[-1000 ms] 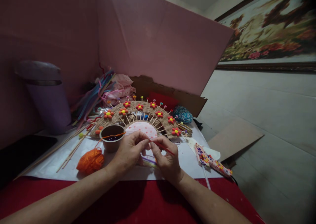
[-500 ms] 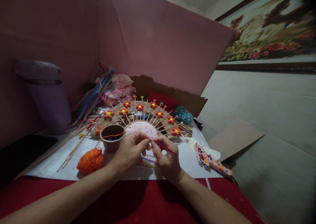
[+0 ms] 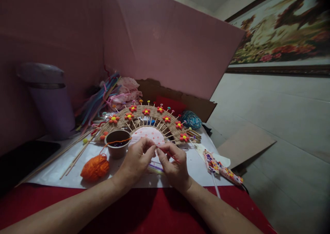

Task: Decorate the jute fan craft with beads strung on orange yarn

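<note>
Two grips pinch one thin red stick (image 3: 175, 158): my left hand (image 3: 136, 162) and right hand (image 3: 175, 168), fingertips together, steadying it.

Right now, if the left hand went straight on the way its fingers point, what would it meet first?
Probably the right hand: the left hand points rightward at its fingertips, nearly touching them, and both seem to pinch a thin red stick. Depth is hard to judge.

From where I stand, no writing, label, brand or number can be read anywhere. The large framed painting (image 3: 279, 31) on the wall shows only a picture, and the flower-printed tool (image 3: 222, 169) on the desk (image 3: 51, 206) carries only a pattern.
</note>
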Demonstrator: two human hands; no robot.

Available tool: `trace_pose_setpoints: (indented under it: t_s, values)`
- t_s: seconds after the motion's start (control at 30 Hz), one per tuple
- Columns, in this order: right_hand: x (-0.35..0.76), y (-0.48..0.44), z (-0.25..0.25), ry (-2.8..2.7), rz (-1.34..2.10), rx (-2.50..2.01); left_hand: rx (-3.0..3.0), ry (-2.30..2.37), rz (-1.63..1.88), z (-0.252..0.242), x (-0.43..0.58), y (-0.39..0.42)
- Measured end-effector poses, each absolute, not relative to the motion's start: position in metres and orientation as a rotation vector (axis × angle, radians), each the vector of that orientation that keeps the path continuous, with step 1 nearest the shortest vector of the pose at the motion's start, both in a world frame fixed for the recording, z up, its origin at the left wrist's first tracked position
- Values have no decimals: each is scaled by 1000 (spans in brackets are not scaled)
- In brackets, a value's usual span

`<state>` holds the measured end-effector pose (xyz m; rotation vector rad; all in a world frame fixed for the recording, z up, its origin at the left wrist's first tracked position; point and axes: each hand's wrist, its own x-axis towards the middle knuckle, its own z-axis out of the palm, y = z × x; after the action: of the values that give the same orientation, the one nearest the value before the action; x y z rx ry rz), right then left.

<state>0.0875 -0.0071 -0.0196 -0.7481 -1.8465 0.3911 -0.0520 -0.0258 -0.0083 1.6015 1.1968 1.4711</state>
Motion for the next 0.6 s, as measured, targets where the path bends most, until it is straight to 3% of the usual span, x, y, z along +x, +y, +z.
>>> trace_pose_setpoints:
  t_s: [0.6]
  values:
    - [88, -8, -19, -1864, 360, -751, 1575, 1248, 1479, -11, -51, -25]
